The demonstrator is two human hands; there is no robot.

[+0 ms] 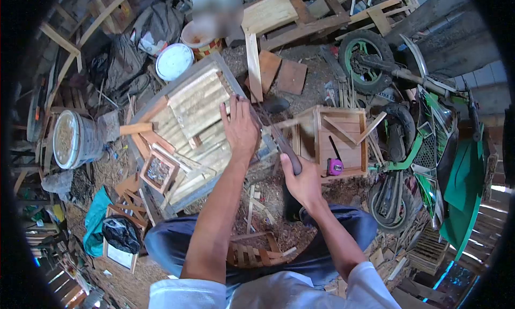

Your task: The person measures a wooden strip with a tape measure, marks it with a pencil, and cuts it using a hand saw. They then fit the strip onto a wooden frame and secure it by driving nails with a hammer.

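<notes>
Right hand [304, 181] was clamped on a dark-handled tool [285, 147], slanted just beside the left hand [241, 127]. The latter lay extended at the counter [228, 71] edge; could not tell whether gripping. Farther right, 1 wooden box [348, 154] contained 1 pink tape measure [335, 167].

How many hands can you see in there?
2. The left hand is over the slatted wood, and the right hand grips a long dark tool. A blurry patch at the top might hide more.
</notes>
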